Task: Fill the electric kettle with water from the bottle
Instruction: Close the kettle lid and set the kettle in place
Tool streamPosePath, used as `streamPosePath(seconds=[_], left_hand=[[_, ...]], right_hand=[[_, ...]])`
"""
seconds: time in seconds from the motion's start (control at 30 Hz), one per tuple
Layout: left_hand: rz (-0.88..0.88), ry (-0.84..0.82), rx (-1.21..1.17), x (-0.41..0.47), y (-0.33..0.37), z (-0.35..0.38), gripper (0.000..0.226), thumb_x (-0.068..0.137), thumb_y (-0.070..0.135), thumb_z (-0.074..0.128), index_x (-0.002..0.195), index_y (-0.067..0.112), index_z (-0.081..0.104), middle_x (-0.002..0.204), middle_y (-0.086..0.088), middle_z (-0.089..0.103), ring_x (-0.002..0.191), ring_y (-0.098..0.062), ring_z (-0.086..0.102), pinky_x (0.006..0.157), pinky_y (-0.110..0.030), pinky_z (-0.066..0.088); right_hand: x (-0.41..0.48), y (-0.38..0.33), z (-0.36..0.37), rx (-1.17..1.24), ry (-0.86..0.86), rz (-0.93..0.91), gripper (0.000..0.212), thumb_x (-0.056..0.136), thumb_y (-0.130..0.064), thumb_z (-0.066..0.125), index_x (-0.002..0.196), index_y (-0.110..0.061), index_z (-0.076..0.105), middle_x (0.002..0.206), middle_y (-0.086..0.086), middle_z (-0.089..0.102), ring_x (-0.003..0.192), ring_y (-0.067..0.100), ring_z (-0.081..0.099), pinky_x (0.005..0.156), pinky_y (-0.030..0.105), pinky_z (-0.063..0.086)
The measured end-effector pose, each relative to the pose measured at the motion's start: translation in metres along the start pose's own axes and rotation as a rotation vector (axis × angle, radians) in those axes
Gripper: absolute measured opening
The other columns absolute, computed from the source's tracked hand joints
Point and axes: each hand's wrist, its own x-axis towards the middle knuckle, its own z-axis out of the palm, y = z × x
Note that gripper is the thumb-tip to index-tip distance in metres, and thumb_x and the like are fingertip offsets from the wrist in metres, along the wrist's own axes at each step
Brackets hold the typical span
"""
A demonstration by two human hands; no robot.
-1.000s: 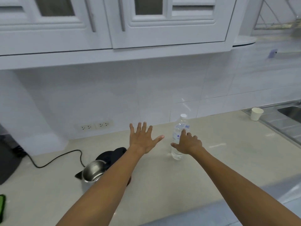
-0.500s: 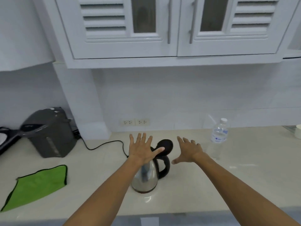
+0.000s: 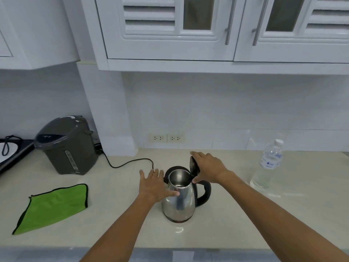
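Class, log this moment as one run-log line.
stage: opening | steel electric kettle: lid up | left hand: steadying body | right hand: on lid | clear plastic water bottle: capped, untouched

On the counter stand one steel electric kettle (image 3: 179,197), one water bottle (image 3: 268,164), one dark grey hot water dispenser (image 3: 66,146) and one green cloth (image 3: 52,207). Two bare hands reach in, left hand (image 3: 154,184) and right hand (image 3: 206,167). Two wall sockets (image 3: 167,138) and two cabinet handles (image 3: 229,20) show.
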Motion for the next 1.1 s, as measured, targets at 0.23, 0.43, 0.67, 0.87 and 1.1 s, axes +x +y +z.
streamPosePath(seconds=[0.23, 0.43, 0.67, 0.87, 1.1], left_hand=[[0.077, 0.007, -0.242, 0.008, -0.009, 0.012, 0.102, 0.071, 0.098, 0.051, 0.144, 0.026, 0.053, 0.146, 0.005, 0.061, 0.139, -0.018, 0.052, 0.123, -0.055, 0.021], [0.032, 0.016, -0.534, 0.004, -0.011, 0.025, 0.101, 0.065, 0.091, 0.068, 0.141, 0.026, 0.053, 0.127, 0.006, 0.071, 0.114, -0.019, 0.067, 0.103, -0.040, 0.049], [-0.013, 0.039, -0.647, 0.002, -0.012, 0.036, 0.113, 0.058, 0.089, 0.074, 0.149, 0.028, 0.047, 0.135, 0.006, 0.067, 0.121, -0.019, 0.065, 0.096, -0.036, 0.054], [-0.019, 0.052, -0.649, 0.000, -0.012, 0.037, 0.116, 0.056, 0.091, 0.073, 0.150, 0.030, 0.044, 0.138, 0.006, 0.067, 0.122, -0.020, 0.065, 0.098, -0.038, 0.055], [-0.020, 0.063, -0.645, -0.002, -0.012, 0.037, 0.120, 0.054, 0.096, 0.067, 0.151, 0.031, 0.042, 0.142, 0.008, 0.064, 0.126, -0.020, 0.064, 0.101, -0.040, 0.055]], right_hand=[[0.029, -0.028, 0.003, -0.084, -0.103, -0.196, 0.104, 0.067, -0.040, 0.090, 0.151, -0.032, 0.030, 0.147, 0.002, 0.043, 0.128, 0.030, 0.048, 0.096, 0.043, 0.050], [0.045, -0.038, 0.015, -0.085, -0.200, -0.266, 0.105, 0.069, -0.037, 0.089, 0.153, -0.032, 0.028, 0.143, 0.005, 0.041, 0.124, 0.028, 0.050, 0.098, 0.039, 0.050], [0.053, -0.040, 0.024, -0.102, -0.257, -0.290, 0.106, 0.069, -0.044, 0.088, 0.155, -0.027, 0.030, 0.143, 0.006, 0.043, 0.128, 0.028, 0.044, 0.103, 0.040, 0.047], [0.058, -0.040, 0.026, -0.093, -0.289, -0.304, 0.102, 0.065, -0.047, 0.090, 0.150, -0.029, 0.037, 0.137, 0.005, 0.046, 0.124, 0.028, 0.045, 0.101, 0.040, 0.048], [0.065, -0.038, 0.028, -0.077, -0.289, -0.304, 0.100, 0.060, -0.052, 0.091, 0.146, -0.031, 0.043, 0.127, 0.002, 0.049, 0.116, 0.026, 0.048, 0.093, 0.036, 0.049]])
